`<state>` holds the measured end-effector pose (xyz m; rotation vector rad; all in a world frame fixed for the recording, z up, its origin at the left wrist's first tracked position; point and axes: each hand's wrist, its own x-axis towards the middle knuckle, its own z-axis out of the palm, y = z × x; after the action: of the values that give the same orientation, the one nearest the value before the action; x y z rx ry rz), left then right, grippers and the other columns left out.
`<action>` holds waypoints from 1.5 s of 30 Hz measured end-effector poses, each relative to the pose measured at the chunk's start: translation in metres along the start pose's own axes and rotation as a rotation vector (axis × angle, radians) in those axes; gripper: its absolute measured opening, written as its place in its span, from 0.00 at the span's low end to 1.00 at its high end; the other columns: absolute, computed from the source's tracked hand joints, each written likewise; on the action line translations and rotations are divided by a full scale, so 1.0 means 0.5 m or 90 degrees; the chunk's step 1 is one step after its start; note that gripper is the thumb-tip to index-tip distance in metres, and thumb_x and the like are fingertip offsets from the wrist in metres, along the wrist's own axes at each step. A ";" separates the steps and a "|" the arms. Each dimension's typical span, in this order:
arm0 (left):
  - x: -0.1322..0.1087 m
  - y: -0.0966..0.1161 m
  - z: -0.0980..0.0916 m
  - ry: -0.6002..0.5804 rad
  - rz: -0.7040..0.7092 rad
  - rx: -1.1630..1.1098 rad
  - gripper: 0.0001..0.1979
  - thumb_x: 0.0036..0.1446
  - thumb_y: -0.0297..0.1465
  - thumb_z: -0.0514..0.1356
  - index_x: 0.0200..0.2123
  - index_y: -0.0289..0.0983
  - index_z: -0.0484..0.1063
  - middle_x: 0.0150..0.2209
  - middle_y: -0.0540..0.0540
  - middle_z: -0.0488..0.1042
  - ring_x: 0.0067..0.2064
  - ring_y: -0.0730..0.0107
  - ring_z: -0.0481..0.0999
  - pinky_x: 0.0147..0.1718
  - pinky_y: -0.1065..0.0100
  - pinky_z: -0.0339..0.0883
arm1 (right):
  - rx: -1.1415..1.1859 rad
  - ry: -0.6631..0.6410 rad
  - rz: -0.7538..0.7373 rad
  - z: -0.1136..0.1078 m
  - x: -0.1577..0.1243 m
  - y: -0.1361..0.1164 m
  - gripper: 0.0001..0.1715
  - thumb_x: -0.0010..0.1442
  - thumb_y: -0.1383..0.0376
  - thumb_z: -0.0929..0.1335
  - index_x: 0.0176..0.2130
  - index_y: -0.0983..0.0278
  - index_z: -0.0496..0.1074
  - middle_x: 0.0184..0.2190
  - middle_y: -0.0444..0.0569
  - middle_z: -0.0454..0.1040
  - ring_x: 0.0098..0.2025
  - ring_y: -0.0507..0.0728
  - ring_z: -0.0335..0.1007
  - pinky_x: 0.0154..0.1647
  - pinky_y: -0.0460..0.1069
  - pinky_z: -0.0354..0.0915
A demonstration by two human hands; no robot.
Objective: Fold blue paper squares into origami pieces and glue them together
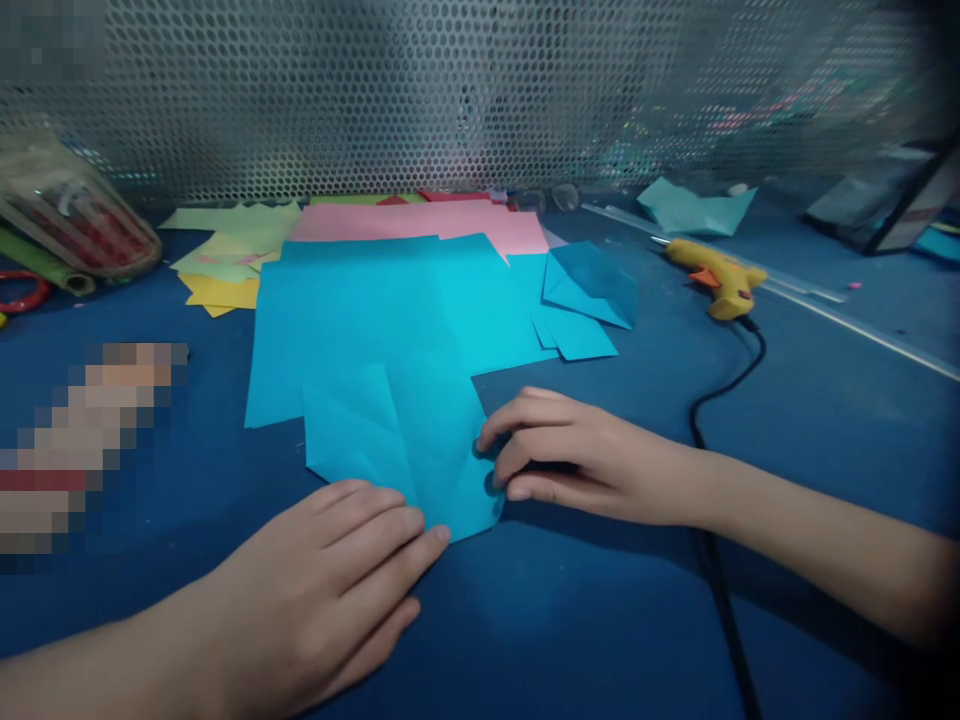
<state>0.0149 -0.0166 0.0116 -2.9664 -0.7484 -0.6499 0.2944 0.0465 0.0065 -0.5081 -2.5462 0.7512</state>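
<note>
A creased sheet of blue paper (pixel 360 420) lies at the near edge of a larger blue paper stack (pixel 352 310). My left hand (pixel 322 580) lies flat over the creased sheet's near edge, fingers stretched out and its thumb off the paper. At the sheet's right edge is my right hand (pixel 577 450), its fingers bent and the fingertips closed at the paper's border. Whether the thumb is under the edge is hard to see. To the right of the stack lie smaller folded blue pieces (pixel 589 285).
A yellow hot glue gun (pixel 716 280) with a black cord (pixel 697 420) lies at right, near a clear ruler (pixel 817 290). Behind are pink paper (pixel 420 222), yellow-green scraps (pixel 240 250) and a folded pale boat (pixel 697 208). A jar (pixel 82 210) tilts at left; perforated metal mesh (pixel 420 100) stands behind.
</note>
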 end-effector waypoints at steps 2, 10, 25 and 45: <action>0.001 0.000 0.001 -0.015 0.000 0.004 0.18 0.74 0.31 0.45 0.49 0.38 0.75 0.44 0.52 0.82 0.44 0.69 0.79 0.48 0.65 0.67 | 0.022 0.020 0.047 0.006 0.002 -0.008 0.08 0.70 0.65 0.66 0.39 0.63 0.73 0.42 0.52 0.74 0.46 0.55 0.70 0.48 0.49 0.66; 0.005 0.008 0.003 -0.016 0.004 0.012 0.18 0.73 0.27 0.44 0.53 0.39 0.73 0.40 0.53 0.81 0.42 0.69 0.77 0.51 0.63 0.64 | -0.047 0.119 0.172 0.040 0.022 -0.031 0.11 0.69 0.67 0.65 0.32 0.64 0.70 0.30 0.48 0.71 0.34 0.54 0.66 0.35 0.48 0.64; 0.007 0.026 0.017 -0.024 -0.032 0.031 0.18 0.72 0.28 0.47 0.49 0.36 0.77 0.38 0.50 0.79 0.42 0.66 0.75 0.53 0.62 0.64 | -0.119 0.176 0.170 0.053 0.022 -0.033 0.12 0.65 0.69 0.67 0.28 0.64 0.68 0.25 0.44 0.69 0.29 0.52 0.65 0.29 0.46 0.60; -0.015 0.013 0.004 -0.088 0.053 0.065 0.15 0.68 0.27 0.49 0.44 0.40 0.76 0.59 0.51 0.74 0.50 0.61 0.73 0.54 0.58 0.64 | -0.155 0.218 0.169 0.062 0.016 -0.038 0.13 0.65 0.68 0.68 0.27 0.63 0.69 0.23 0.44 0.72 0.25 0.51 0.68 0.25 0.44 0.61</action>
<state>0.0126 -0.0255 0.0072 -2.9528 -0.6404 -0.3930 0.2680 0.0225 -0.0037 -0.9802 -2.2812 0.3949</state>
